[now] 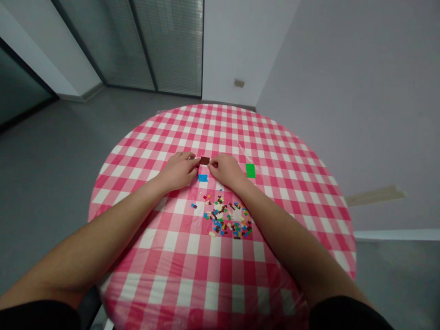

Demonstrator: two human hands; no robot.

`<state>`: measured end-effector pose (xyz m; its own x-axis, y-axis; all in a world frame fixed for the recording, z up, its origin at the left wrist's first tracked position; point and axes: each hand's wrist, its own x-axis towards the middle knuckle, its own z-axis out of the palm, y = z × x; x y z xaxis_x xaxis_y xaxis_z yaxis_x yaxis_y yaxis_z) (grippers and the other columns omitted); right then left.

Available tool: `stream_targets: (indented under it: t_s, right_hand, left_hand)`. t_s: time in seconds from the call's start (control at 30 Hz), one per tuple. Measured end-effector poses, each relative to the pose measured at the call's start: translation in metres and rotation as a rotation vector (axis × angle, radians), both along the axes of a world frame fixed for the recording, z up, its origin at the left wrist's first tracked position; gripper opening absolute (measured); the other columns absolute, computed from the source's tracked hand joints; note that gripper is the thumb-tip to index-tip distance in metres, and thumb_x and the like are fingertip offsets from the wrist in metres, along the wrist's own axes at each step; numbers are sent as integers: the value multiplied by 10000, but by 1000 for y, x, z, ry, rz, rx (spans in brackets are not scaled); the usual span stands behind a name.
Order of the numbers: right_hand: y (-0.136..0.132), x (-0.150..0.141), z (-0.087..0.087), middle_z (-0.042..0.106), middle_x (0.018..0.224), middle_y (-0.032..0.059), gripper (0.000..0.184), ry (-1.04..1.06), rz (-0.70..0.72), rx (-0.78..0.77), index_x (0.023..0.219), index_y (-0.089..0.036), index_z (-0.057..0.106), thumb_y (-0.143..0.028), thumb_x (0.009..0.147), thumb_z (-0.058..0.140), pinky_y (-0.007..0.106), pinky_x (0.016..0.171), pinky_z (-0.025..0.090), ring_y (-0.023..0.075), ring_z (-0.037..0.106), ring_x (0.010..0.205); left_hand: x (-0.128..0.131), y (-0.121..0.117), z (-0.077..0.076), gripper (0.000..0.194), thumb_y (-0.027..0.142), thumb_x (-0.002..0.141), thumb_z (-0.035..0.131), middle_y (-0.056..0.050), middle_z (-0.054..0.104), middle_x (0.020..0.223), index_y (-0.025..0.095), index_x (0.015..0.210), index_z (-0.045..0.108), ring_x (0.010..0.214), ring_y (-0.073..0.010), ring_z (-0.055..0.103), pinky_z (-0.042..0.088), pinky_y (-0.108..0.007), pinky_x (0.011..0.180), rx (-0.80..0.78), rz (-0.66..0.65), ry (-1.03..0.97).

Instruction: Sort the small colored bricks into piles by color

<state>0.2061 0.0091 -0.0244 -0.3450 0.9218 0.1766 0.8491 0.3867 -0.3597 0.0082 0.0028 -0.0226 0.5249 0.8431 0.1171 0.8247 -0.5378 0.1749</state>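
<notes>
A dark brown building-brick plate [205, 161] is between my two hands, near the middle of the table. My left hand [179, 170] has its fingertips on the plate's left edge, with the fingers bent. At the plate's right side, my right hand [227, 169] is closed in a pinch, its fingertips close to the corner; whatever is between them is too small to make out. Just below the brown plate lies a blue plate [203, 178], close to my left thumb. A green plate [250, 171] lies to the right of my right hand.
Many small loose bricks [225, 220] in mixed colours lie scattered nearer to me, between my forearms. The round table wears a red-and-white checked cloth [165, 270]. A wall [371, 114] stands to the right, and glass panels [165, 46] are beyond the table.
</notes>
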Motion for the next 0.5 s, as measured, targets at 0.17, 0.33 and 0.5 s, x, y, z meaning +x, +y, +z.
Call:
stream_targets:
  t_s: [0.17,0.33,0.5]
  right_hand:
    - [1,0,-2,747,878,96,218,-13,-11,5,832,-180,760,-225,916,564,316,700,415,202,634,797]
    - [1,3,0,753,897,89,199,-5,-15,-1,867,-182,767,-224,904,576,319,722,426,207,640,814]
    - [1,6,2,753,920,94,213,-7,-21,-16,886,-183,781,-235,911,576,321,725,435,211,646,826]
  left_hand:
    - [0,1,-1,432,318,959,397,-127,630,1290,224,1284,666,1192,-327,550,434,-494,1003,1,3,-1]
    - [0,0,-1,450,323,960,380,-138,622,1305,204,1292,660,1192,-340,548,437,-506,1001,-7,-4,-3]
    - [0,0,0,447,313,959,382,-156,623,1297,186,1274,672,1185,-343,552,437,-495,996,-1,-12,6]
